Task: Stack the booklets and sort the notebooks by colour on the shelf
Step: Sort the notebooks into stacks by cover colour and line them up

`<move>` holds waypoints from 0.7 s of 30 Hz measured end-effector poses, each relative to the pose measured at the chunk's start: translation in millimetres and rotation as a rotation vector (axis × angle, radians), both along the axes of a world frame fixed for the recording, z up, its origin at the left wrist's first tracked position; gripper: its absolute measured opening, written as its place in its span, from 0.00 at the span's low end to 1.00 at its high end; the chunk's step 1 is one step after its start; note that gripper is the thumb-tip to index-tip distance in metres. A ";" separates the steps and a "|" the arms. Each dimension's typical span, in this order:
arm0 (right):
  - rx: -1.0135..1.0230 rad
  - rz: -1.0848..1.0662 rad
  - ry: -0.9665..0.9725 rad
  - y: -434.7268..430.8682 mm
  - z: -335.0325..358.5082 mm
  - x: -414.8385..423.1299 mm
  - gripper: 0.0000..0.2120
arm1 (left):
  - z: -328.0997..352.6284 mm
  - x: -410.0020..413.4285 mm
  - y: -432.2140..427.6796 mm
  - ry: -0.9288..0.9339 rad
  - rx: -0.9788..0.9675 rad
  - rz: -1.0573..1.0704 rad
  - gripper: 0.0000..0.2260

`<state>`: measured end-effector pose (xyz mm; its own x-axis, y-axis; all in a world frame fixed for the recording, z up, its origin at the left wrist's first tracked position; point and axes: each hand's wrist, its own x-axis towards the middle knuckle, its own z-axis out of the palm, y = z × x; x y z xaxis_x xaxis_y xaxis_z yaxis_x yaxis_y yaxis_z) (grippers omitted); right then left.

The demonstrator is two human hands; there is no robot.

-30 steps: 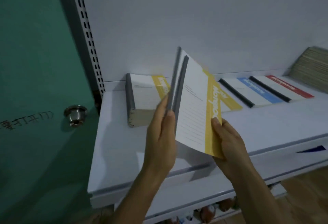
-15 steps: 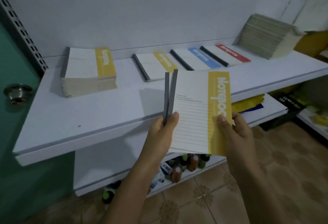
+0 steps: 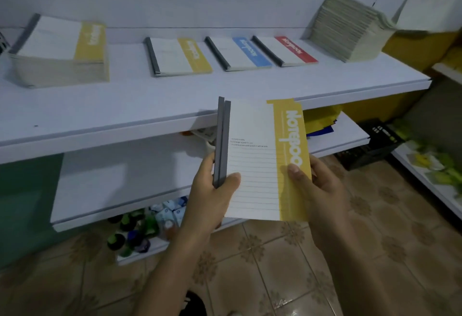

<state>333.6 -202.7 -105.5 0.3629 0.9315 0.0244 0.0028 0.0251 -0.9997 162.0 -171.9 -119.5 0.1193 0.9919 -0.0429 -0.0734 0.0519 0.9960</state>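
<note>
1. Sorting the yellows looks to be the step in hand. The left hand [image 3: 212, 198] grips the grey spines of the held yellow notebooks [image 3: 252, 170], and the right hand [image 3: 322, 185] pinches their yellow edge. They stand upright at frame centre, in front of the top shelf [image 3: 125, 105] and clear of it.
2. The next move probably calls for carrying them up and left to the tall yellow pile [image 3: 60, 48], laying them flat with spines aligned.
3. Counted: two spines in hand, so two notebooks. One tall yellow pile sits upper left, and one flat yellow notebook [image 3: 178, 57], one blue notebook [image 3: 240, 53] and one red notebook [image 3: 285, 50] lie upper centre. One leaning booklet stack [image 3: 350, 28] is upper right.
</note>
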 end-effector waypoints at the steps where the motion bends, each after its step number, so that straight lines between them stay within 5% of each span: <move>1: -0.009 0.003 0.002 -0.2 -1.0 2.4 0.08 | -0.1 2.0 -1.0 0.001 -0.004 0.004 0.18; 9: 0.041 0.143 0.045 33.8 6.6 -5.6 0.10 | 7.8 -6.0 21.6 -0.031 0.008 0.182 0.12; 21: 0.064 0.344 0.046 190.5 32.7 -42.1 0.14 | 44.3 -47.1 161.0 0.087 0.136 0.288 0.19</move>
<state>291.5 -12.2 -72.7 0.0302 0.9965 0.0774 -0.0619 0.0792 -0.9949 114.9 -10.9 -75.2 -0.1653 0.9817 0.0943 0.0199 -0.0922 0.9955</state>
